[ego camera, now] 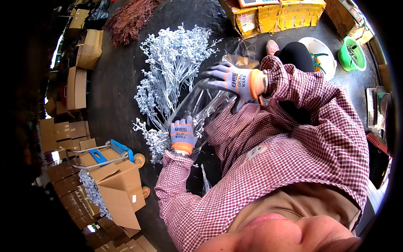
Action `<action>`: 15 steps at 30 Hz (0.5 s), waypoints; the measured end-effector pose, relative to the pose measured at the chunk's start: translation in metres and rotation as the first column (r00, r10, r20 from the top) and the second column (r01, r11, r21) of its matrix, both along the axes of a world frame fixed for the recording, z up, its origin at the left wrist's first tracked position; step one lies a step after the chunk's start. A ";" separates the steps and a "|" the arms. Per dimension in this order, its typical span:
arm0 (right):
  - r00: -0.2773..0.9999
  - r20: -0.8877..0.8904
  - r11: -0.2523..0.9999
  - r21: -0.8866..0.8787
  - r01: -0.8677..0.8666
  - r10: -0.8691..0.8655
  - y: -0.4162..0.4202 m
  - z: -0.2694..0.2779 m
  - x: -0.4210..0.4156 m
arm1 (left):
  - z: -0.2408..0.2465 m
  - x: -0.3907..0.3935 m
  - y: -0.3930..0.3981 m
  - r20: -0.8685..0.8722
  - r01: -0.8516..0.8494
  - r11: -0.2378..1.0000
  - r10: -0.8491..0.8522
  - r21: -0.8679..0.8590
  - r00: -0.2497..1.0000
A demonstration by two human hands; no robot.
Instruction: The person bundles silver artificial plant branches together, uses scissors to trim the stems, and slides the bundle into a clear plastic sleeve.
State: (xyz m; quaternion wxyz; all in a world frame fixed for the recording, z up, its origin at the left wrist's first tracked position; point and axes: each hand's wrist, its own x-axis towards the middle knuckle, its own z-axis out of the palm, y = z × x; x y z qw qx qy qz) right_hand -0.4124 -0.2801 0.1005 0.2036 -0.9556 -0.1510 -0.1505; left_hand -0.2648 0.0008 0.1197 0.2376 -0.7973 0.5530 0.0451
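A clear plastic sleeve (pixel 190 102) stretches between my two gloved hands, with silvery white artificial flower stems (pixel 217 104) showing in and under it. My left hand (pixel 183 134), in a grey glove with an orange cuff, grips the sleeve at its lower end beside white blossoms. Over the upper end is my right hand (pixel 231 80), fingers outstretched and blurred, thumb apart; its contact with the film is unclear. Beyond both hands lies a large bunch of silvery white artificial flowers (pixel 178 56) on the dark floor (pixel 110 94). A few stems (pixel 205 179) lie by my left forearm.
Reddish-brown dried-looking stems (pixel 132 20) lie far off. A yellow-taped box (pixel 280 19), a white bucket (pixel 329 60) and a green basket (pixel 352 52) stand to the right. Leftward are a blue hand trolley (pixel 121 149), an open carton (pixel 122 182) and stacked cartons (pixel 70 130).
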 end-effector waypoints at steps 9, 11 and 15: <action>0.982 0.036 0.904 0.398 0.157 -0.187 0.094 0.002 0.034 | 0.018 -0.002 0.003 0.028 -0.043 0.999 0.043 0.017 0.999; 0.975 0.097 0.843 0.524 0.123 -0.202 0.110 0.008 0.042 | 0.027 -0.004 0.003 0.025 -0.064 0.993 0.062 0.096 0.998; 0.992 0.001 0.836 0.538 -0.106 0.125 0.111 0.004 0.053 | 0.017 0.000 0.014 0.091 0.100 0.994 -0.096 -0.037 0.991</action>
